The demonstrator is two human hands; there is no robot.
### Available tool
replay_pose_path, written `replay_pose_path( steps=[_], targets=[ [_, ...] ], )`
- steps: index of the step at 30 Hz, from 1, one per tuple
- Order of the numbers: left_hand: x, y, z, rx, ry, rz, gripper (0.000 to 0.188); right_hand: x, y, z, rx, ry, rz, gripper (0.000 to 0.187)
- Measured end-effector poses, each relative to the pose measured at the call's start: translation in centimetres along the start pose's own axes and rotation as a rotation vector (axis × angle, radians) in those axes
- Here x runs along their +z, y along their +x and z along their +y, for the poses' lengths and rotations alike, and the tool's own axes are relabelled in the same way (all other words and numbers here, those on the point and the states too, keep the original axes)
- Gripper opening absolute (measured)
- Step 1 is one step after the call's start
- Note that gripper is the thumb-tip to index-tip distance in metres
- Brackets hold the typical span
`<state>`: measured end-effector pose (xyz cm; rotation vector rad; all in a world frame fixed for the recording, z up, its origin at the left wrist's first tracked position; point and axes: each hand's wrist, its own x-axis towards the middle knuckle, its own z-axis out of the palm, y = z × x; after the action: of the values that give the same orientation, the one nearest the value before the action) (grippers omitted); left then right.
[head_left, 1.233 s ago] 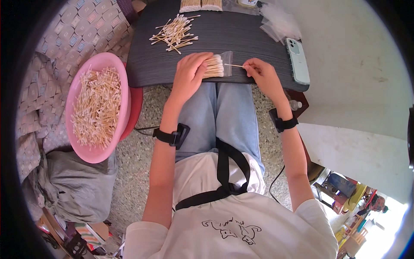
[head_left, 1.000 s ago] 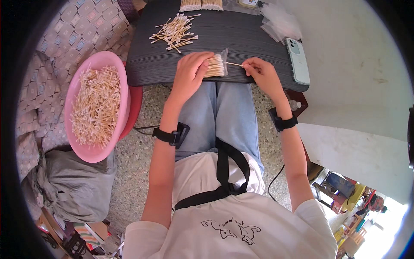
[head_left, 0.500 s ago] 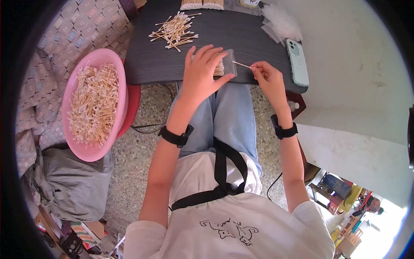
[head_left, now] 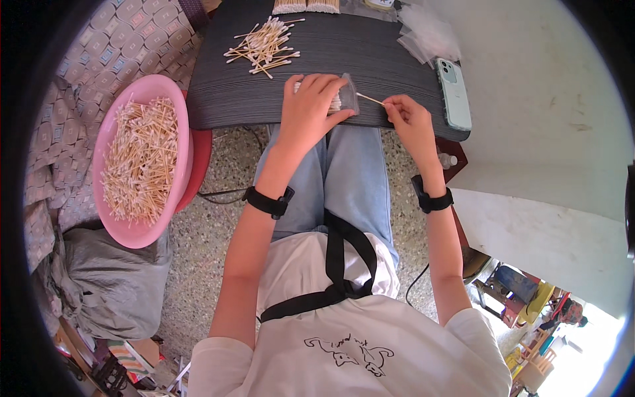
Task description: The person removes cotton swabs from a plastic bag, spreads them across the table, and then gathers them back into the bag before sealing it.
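Observation:
My left hand (head_left: 308,111) is laid over a small clear plastic bag (head_left: 350,98) of cotton swabs, fingers along its far side and thumb at the near side. Much of the bag is hidden under the palm; its open-looking end points right. Between thumb and fingertips, my right hand (head_left: 411,119) pinches a single cotton swab (head_left: 372,100). The swab's white tip reaches left to the bag's end; I cannot tell if it is inside. Beyond my left hand, a loose pile of cotton swabs (head_left: 266,45) lies on the black table (head_left: 228,99).
On the left stands a pink basin (head_left: 104,149) heaped with cotton swabs. Filled packs of swabs (head_left: 306,6) sit at the table's far edge. Clear empty bags (head_left: 430,36) and a pale phone (head_left: 454,96) lie to the right, near a white wall (head_left: 549,99).
The fingers of my left hand have drawn in closer around the bag. My right hand still pinches the cotton swab in nearly the same spot. The whole view has shifted slightly.

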<state>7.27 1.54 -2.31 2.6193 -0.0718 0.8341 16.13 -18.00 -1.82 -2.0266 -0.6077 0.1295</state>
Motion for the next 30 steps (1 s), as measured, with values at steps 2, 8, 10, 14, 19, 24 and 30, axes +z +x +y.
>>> replay_pose_path(
  steps=[2, 8, 10, 14, 19, 24, 30],
  targets=[
    [0.0, 0.0, 0.0, 0.01, -0.009, -0.006, 0.049, 0.0, 0.1, 0.0, -0.036, 0.006, -0.044, 0.011],
    [-0.1, -0.2, -0.2, 0.004, -0.007, -0.011, 0.051, 0.3, 0.3, -0.8, -0.014, 0.022, -0.105, 0.012],
    [-0.2, -0.1, 0.0, 0.008, -0.028, -0.003, 0.052, 0.4, 0.7, -0.5, -0.032, 0.03, -0.124, 0.012],
    [-0.3, -0.4, -0.3, -0.036, -0.133, 0.068, 0.052, 0.8, 1.3, -0.7, -0.048, 0.131, -0.162, 0.012],
    [-1.2, -1.5, -1.5, -0.188, -0.271, 0.085, 0.035, 0.7, 1.4, -1.0, 0.01, 0.073, -0.227, 0.016],
    [-0.6, -2.1, -2.2, -0.21, -0.461, 0.108, 0.029, 1.1, 1.7, -1.2, -0.006, 0.078, -0.233, 0.016],
    [-0.7, -2.1, -2.3, -0.253, -0.493, 0.062, 0.028, 1.4, 2.0, -1.2, -0.024, 0.089, -0.232, 0.016]
  ],
)
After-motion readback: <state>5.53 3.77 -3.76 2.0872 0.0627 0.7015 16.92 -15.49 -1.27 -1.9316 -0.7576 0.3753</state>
